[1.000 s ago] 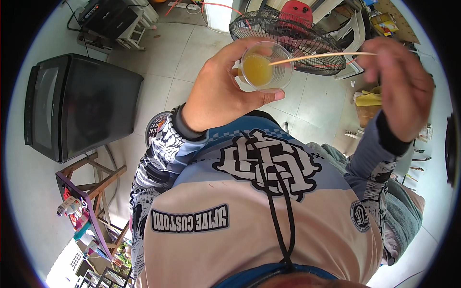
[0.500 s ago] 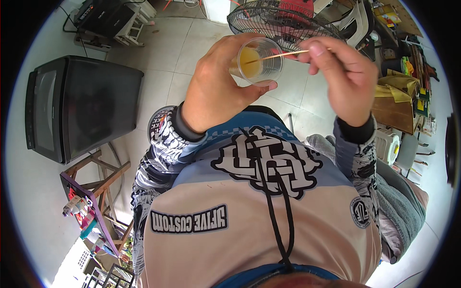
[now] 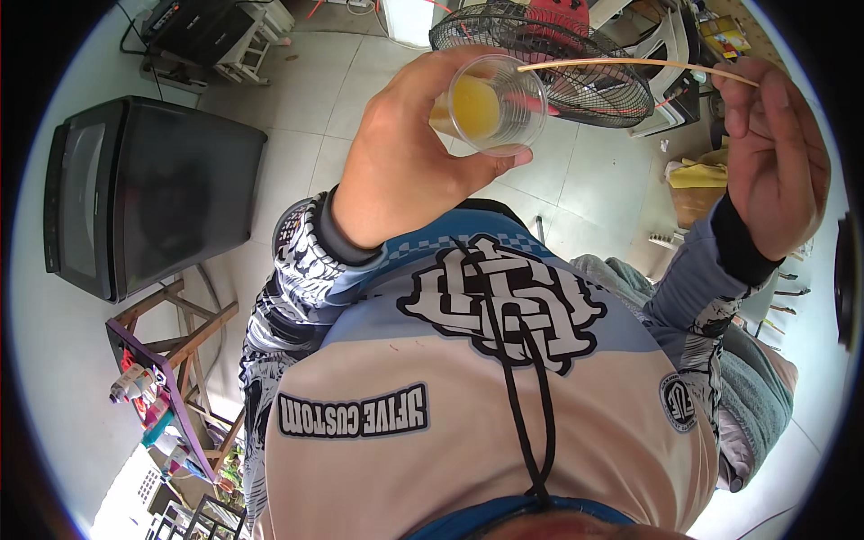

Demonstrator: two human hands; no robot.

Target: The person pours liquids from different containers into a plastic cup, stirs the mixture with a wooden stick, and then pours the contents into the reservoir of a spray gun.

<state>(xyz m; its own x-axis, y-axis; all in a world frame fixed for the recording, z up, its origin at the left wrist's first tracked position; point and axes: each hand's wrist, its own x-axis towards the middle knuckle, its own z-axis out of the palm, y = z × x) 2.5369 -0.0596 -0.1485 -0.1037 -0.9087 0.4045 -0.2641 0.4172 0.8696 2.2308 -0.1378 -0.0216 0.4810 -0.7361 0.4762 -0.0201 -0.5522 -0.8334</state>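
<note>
My left hand (image 3: 405, 148) is wrapped round a clear plastic cup (image 3: 525, 112), which tilts so that its mouth faces me. Yellow liquid (image 3: 474, 106) lies in the lower part of the cup. Out to the right, my right hand (image 3: 778, 157) pinches one end of a long thin wooden stick (image 3: 621, 61) between thumb and fingers. The stick runs leftward, slightly bowed, and its far tip appears at the cup's upper rim; whether it touches the rim I cannot tell.
Beyond the cup stands a fan (image 3: 576, 72) with a black wire guard. A dark boxy appliance (image 3: 171, 193) is at the left, above a wooden-legged stand (image 3: 184, 346) with small items. At the right are a yellow-topped carton (image 3: 697, 184) and a grey-green cloth (image 3: 751, 396).
My right hand has moved right and outward, drawing the stick's tip out of the yellow liquid to the cup's rim. My left hand still holds the cup, shifted slightly.
</note>
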